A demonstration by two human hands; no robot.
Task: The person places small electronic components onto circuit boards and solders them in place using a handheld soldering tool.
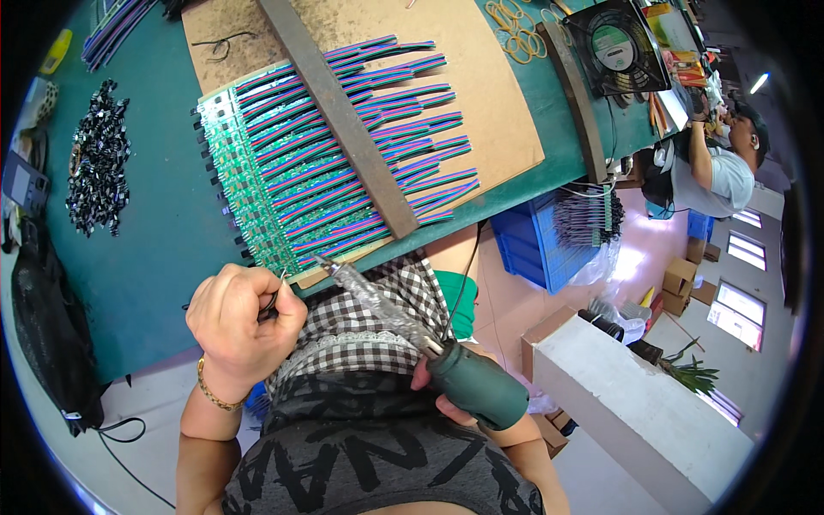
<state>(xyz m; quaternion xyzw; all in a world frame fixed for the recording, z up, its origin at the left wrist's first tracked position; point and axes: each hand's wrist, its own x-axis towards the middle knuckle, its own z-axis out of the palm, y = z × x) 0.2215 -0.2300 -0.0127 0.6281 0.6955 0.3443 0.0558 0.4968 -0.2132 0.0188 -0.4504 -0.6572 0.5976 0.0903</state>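
Note:
My left hand (240, 322) is closed on what look like tweezers (282, 276), their thin tip beside the near end of a row of green circuit boards (249, 184). The palm hides most of them. In my right hand (442, 399), mostly covered by the tool, is a soldering iron (476, 386) with a thick dark green grip and a clear-wrapped barrel. Its tip points at the same near corner of the boards. Bundles of striped wires (300, 154) run rightward off the boards. A dark metal bar (343, 120) lies across the wires.
A heap of small black parts (99, 159) sits on the green tabletop (163, 249) at left. At right are a second bar (573, 99), a black fan (618, 47) and rubber bands (515, 30). A blue crate (536, 245) stands below. A co-worker (712, 167) sits farther right.

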